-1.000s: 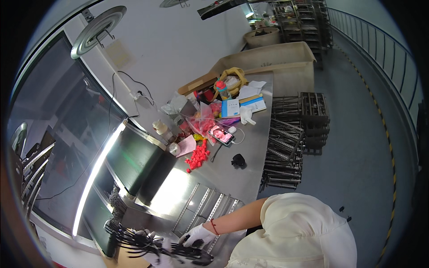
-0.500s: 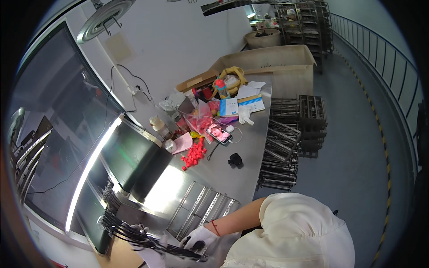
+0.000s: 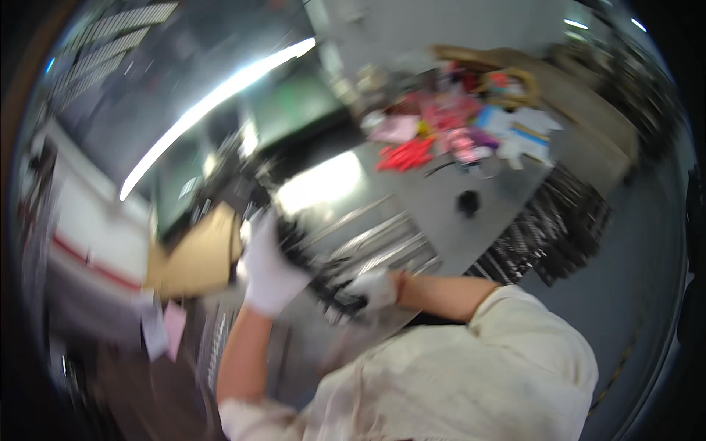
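The picture is smeared by motion. My left hand (image 3: pixel 268 270), in a white glove, is closed around the upper part of a black bundle of thin parts (image 3: pixel 312 266). At the bundle's lower end my right hand (image 3: pixel 371 289), also in a white glove, grips it just above the grey table (image 3: pixel 441 220). The bundle runs slanted between the two hands. My cream shirt (image 3: pixel 471 375) fills the lower right.
A brown cardboard piece (image 3: pixel 195 257) lies left of my left hand. Metal slats (image 3: pixel 375 239) lie on the table behind my hands. Farther back are red pieces (image 3: pixel 408 154), a colourful heap (image 3: pixel 460 121) and a small black object (image 3: pixel 468 202). Black racks (image 3: pixel 562 224) stand at the right.
The view has swung and blurred. My left hand has come into sight on the black bundle, which now sits higher, between both hands, with the cardboard close beside it.
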Demonstrator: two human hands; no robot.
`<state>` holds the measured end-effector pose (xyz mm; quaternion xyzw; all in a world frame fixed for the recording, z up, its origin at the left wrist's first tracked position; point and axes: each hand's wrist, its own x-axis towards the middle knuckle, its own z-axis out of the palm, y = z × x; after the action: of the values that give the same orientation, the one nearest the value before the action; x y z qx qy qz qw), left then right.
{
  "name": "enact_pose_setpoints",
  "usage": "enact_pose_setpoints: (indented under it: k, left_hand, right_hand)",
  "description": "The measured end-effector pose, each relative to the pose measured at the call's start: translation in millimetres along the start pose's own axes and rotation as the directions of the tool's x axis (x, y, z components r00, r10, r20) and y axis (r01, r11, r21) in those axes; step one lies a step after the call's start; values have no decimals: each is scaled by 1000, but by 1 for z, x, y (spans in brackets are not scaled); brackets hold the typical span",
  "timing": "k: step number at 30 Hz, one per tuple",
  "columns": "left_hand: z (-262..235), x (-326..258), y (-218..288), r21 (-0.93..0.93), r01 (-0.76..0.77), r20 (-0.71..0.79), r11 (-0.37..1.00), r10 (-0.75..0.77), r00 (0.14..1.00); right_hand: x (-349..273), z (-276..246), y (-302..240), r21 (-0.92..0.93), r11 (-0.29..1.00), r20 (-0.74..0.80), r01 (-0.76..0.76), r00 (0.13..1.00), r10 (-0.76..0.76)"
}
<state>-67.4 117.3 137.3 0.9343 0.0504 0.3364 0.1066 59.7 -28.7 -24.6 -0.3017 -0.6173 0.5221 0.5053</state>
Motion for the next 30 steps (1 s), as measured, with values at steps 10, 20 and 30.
enact_pose_setpoints:
  k: [10, 20, 30]
  left_hand:
    - [17, 10, 17, -208, 192, 277, 959, -130, 952]
    - [-13, 16, 25, 64, -427, 125, 902, 417, 900]
    - [32, -13, -50, -697, 609, 155, 379, -749, 644]
  right_hand:
    - [-4, 21, -3, 39, 973, -302, -226, 926, 227]
    - [-12, -6, -18, 880, 351, 178, -320, 907, 382]
    - [-24, 38, -9, -332, 933, -403, -138, 915, -8]
